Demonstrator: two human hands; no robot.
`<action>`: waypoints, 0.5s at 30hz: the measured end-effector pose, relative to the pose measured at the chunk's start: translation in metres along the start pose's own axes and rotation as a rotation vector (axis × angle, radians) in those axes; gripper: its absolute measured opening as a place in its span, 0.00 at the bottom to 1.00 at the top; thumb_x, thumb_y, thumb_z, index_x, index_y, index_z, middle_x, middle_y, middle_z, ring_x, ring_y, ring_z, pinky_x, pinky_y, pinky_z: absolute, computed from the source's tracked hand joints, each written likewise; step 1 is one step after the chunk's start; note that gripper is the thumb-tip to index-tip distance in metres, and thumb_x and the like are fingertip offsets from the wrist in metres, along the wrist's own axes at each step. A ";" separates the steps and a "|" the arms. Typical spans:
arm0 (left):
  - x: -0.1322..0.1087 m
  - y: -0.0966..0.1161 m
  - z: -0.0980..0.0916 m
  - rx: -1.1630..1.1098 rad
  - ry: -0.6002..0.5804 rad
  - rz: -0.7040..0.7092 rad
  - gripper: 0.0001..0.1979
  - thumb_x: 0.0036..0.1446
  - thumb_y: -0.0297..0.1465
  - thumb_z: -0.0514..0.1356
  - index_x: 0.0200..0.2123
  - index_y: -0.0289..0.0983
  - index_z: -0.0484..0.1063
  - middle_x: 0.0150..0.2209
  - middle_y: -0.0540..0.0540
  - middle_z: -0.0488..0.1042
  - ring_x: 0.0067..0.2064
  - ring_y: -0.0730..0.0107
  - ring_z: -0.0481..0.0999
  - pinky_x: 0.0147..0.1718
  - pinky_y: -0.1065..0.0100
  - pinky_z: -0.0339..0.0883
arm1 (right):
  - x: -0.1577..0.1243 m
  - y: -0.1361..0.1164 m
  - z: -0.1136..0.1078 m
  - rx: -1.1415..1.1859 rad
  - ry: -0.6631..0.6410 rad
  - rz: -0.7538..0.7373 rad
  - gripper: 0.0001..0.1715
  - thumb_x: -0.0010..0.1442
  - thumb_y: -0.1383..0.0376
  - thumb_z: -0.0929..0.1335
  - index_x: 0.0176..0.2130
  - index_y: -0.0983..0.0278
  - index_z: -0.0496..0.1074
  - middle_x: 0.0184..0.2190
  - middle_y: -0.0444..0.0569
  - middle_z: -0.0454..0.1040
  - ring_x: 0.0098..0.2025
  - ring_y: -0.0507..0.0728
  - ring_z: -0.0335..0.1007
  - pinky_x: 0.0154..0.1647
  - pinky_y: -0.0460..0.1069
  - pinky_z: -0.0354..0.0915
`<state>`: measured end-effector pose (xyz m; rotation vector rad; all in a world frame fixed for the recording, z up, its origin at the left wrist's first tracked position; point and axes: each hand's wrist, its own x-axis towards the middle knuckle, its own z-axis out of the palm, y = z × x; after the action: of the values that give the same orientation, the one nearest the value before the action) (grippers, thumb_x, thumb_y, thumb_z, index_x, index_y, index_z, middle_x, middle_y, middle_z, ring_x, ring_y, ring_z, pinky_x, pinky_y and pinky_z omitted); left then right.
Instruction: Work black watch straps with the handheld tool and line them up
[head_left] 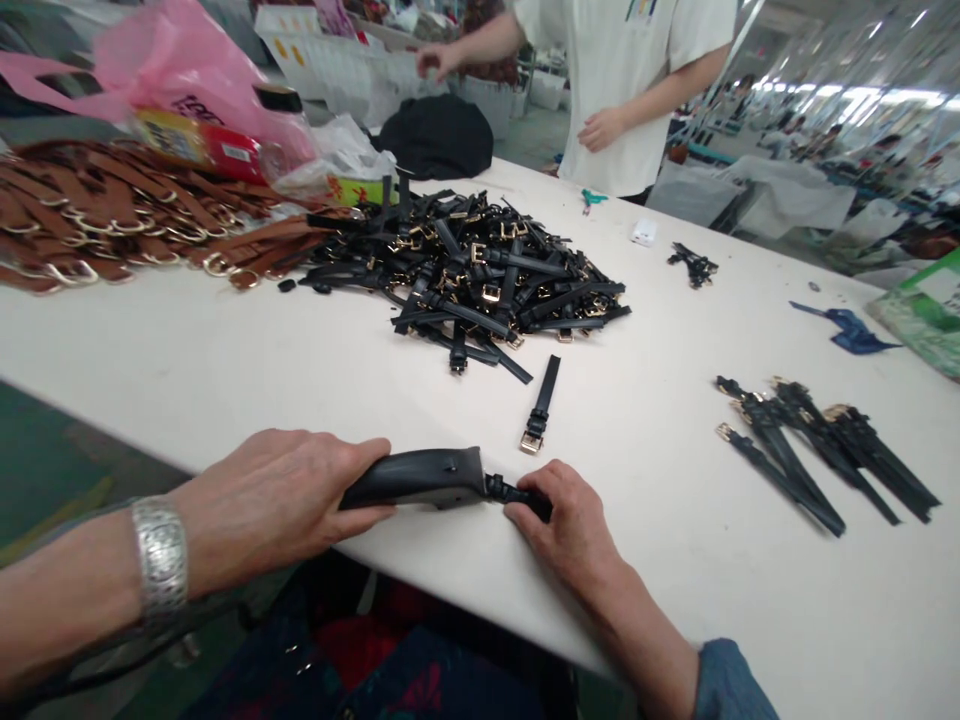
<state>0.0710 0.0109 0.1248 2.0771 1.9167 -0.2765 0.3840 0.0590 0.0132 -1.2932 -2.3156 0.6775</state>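
Observation:
My left hand [300,490], with a silver bracelet at its wrist, is wrapped round a black handheld tool shaped like a hair clipper [420,478]. The tool's wide end points right and meets a short black buckle strap [496,488]. My right hand [564,515] pinches that strap just above the front edge of the table; its far end is hidden in the fingers. Beyond my hands, a single black strap with a gold buckle [541,405] lies on the table. Farther back is a heap of similar black straps [487,265].
Brown buckled straps [97,215] are piled at left under a pink plastic bag [180,70]. Several black straps [825,440] lie in a group at right, near a blue scrap [851,330]. Green-handled snips [592,200] lie toward the back. A person [622,90] stands across the table [645,380].

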 end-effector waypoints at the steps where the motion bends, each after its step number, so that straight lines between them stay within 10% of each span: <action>1: 0.001 0.005 0.000 0.001 -0.019 -0.007 0.14 0.65 0.45 0.60 0.43 0.44 0.81 0.33 0.43 0.86 0.36 0.48 0.84 0.36 0.57 0.69 | 0.000 -0.001 0.000 -0.011 -0.003 0.013 0.10 0.61 0.70 0.78 0.44 0.60 0.84 0.40 0.51 0.82 0.44 0.63 0.81 0.48 0.56 0.75; 8: 0.027 0.036 -0.001 0.030 -0.046 -0.032 0.21 0.67 0.50 0.60 0.50 0.42 0.81 0.37 0.37 0.87 0.41 0.42 0.87 0.39 0.56 0.71 | 0.001 -0.007 -0.002 -0.081 -0.024 0.080 0.09 0.61 0.70 0.78 0.42 0.59 0.82 0.40 0.50 0.81 0.44 0.64 0.81 0.48 0.56 0.74; 15: 0.017 -0.001 -0.004 0.006 0.001 -0.070 0.20 0.67 0.48 0.58 0.47 0.42 0.81 0.33 0.43 0.84 0.36 0.52 0.84 0.35 0.60 0.67 | -0.003 -0.012 0.000 0.024 0.071 -0.032 0.11 0.59 0.74 0.75 0.38 0.58 0.78 0.36 0.46 0.79 0.37 0.59 0.79 0.41 0.51 0.71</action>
<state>0.0714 0.0285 0.1226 2.0171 1.9939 -0.2976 0.3780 0.0507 0.0201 -1.2461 -2.2594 0.6366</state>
